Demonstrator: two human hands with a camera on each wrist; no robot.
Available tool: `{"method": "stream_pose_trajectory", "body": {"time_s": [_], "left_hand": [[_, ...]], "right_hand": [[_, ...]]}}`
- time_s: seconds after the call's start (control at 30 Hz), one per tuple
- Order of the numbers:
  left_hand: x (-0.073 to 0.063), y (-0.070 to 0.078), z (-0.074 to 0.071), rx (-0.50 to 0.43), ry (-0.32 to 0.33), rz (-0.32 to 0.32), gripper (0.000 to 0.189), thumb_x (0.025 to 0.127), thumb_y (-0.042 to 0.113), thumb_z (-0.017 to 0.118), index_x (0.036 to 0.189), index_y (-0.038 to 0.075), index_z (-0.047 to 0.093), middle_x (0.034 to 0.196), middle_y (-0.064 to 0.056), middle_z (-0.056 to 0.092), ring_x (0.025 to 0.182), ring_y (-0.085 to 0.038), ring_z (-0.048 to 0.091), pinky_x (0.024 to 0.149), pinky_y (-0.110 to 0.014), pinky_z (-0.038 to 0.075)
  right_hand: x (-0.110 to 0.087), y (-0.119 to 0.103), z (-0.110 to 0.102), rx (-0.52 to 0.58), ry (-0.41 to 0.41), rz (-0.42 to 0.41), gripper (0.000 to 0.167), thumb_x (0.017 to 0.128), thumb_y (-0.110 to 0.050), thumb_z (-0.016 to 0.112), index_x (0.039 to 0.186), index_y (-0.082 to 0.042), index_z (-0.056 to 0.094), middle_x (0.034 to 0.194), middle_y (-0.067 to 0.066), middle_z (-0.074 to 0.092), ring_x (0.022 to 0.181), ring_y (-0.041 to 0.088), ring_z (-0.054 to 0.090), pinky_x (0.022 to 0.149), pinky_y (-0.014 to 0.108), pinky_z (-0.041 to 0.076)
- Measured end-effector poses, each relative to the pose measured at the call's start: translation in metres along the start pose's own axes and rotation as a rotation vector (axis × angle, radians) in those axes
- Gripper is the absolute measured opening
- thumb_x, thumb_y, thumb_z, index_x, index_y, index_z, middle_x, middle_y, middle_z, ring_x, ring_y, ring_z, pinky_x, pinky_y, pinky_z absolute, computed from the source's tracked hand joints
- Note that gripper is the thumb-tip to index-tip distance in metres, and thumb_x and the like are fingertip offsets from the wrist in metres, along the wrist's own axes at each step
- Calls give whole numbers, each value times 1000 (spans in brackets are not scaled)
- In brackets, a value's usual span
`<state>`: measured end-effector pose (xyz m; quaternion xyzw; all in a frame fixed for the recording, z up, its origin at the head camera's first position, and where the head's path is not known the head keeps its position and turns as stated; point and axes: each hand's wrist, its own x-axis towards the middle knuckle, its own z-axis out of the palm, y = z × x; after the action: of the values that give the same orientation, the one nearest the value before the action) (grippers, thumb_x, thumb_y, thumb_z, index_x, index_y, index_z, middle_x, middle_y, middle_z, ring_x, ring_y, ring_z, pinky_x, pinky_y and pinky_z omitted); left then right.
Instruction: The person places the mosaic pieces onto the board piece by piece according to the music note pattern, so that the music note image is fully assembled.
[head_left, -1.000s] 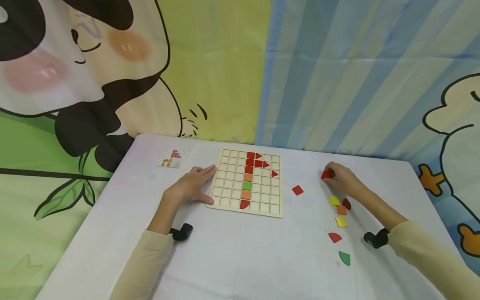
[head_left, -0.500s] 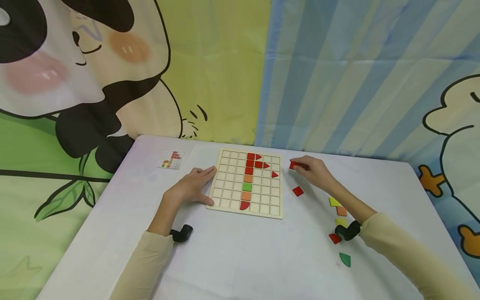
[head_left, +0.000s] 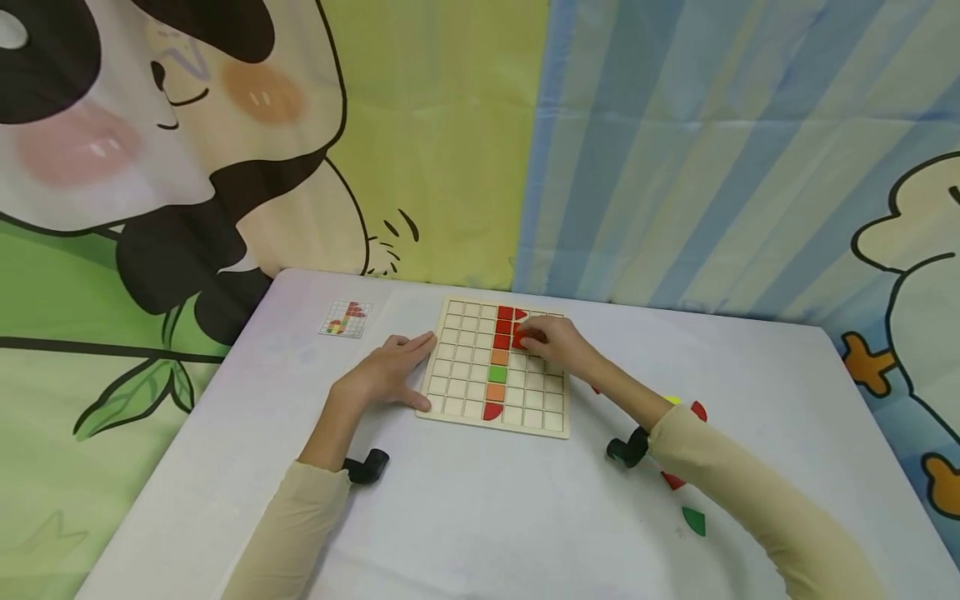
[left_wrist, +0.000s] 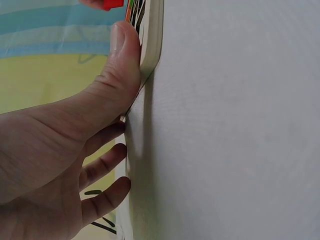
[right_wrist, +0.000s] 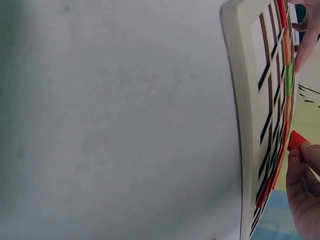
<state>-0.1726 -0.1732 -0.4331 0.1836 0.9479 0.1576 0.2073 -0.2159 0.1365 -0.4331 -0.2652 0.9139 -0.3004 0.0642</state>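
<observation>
My left hand (head_left: 385, 372) rests along the left edge of a pale wooden grid board (head_left: 454, 367), fingers extended. In the left wrist view the thumb (left_wrist: 117, 60) presses on the board's rim (left_wrist: 152, 47). Over the upper right part of the grid, my right hand (head_left: 561, 343) pinches a small red tile (right_wrist: 297, 140) between thumb and finger. The right wrist view shows this tile raised off the board. A column of red, orange and green tiles (head_left: 498, 374) fills one line of cells, with a rounded red tile (head_left: 492, 411) at its bottom. The right hand hides some red pieces.
A small printed pattern card (head_left: 346, 319) lies left of the board. Right of it, loose pieces are partly covered by the right arm: a green quarter-circle (head_left: 694, 521), a red piece (head_left: 673, 481), another red one (head_left: 699, 410). A patterned curtain (head_left: 675, 167) hangs behind the table.
My right hand has carried the red tile leftward from the loose pieces, past the board's right edge, to above the grid. The left hand stays in place on the board.
</observation>
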Motion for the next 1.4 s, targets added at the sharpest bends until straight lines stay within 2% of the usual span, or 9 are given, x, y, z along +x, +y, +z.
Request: {"method": "stream_pose_trajectory", "body": {"time_s": [0.2, 0.37, 0.7, 0.83, 1.07, 1.27, 1.4], "left_hand": [[1, -1, 1, 2, 3, 2, 114, 67, 50, 80, 157, 20, 17, 165, 5, 15, 146, -29, 24, 110, -53, 36], [1, -2, 2, -11, 8, -9, 115, 66, 50, 82, 157, 21, 17, 165, 4, 15, 146, -29, 24, 110, -53, 36], [0, -1, 2, -28, -1, -16, 115, 66, 50, 82, 157, 21, 17, 165, 5, 15, 146, -28, 23, 110, -53, 36], [0, -1, 3, -24, 0, -17, 115, 66, 50, 82, 157, 21, 17, 165, 5, 15, 146, -28, 23, 110, -53, 36], [2, 1, 3, -24, -5, -7, 114, 68, 48, 82, 157, 20, 17, 165, 5, 15, 146, -28, 23, 111, -52, 36], [2, 2, 2, -15, -6, -9, 113, 68, 48, 82, 157, 20, 16, 165, 4, 15, 146, -29, 24, 110, -53, 37], [0, 2, 1, -8, -5, -22, 114, 68, 48, 82, 157, 20, 16, 165, 4, 16, 146, -29, 24, 110, -53, 37]], "right_hand": [[3, -4, 5, -7, -11, 63, 16, 94, -9, 62, 107, -2, 66, 101, 13, 71, 93, 24, 66, 82, 36, 55], [4, -5, 5, -24, 3, 51, 12, 93, -8, 63, 101, -3, 69, 97, 12, 71, 90, 23, 66, 80, 36, 55], [3, -10, 9, -135, 44, 27, 14, 91, -6, 65, 102, 1, 71, 101, 15, 64, 91, 27, 63, 80, 35, 56], [4, -11, 11, -199, 37, -2, 13, 91, -6, 64, 100, 2, 71, 97, 15, 64, 90, 27, 63, 79, 34, 56], [3, -8, 17, -296, 26, -88, 10, 91, 0, 62, 86, -1, 71, 86, 11, 61, 81, 23, 61, 72, 30, 54], [-9, -15, 5, -361, 28, -130, 10, 91, -5, 65, 94, -2, 74, 89, 10, 65, 83, 24, 61, 79, 36, 54], [-25, -17, -16, -326, 21, -102, 17, 91, -9, 66, 105, 0, 72, 97, 12, 68, 88, 26, 62, 78, 38, 53]]}}
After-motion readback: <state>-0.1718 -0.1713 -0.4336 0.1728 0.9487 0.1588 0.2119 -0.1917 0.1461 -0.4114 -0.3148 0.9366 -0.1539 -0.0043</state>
